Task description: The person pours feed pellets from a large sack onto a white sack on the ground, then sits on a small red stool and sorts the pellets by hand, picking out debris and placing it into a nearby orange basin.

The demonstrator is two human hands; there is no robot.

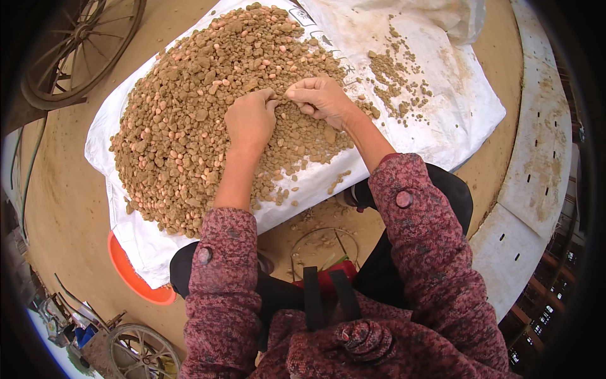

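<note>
A broad heap of brown soil clods (189, 76) mixed with pinkish peanut kernels (173, 153) lies on a white woven sheet (435, 136). Over the heap's right part, my left hand (251, 120) has its fingers curled in, thumb against them. Just right of it, my right hand (320, 101) pinches thumb and forefinger together, its other fingers folded. The fingertips of the two hands face each other, a small gap apart. Whatever either pinch holds is hidden or too small to name.
Smaller crumbs of soil (398, 76) are scattered on the sheet to the right. An orange-red basin (129, 271) sits partly under the sheet's lower left edge. Spoked wheels stand at upper left (82, 31) and lower left (142, 350). Pale slotted panels (536, 158) run along the right.
</note>
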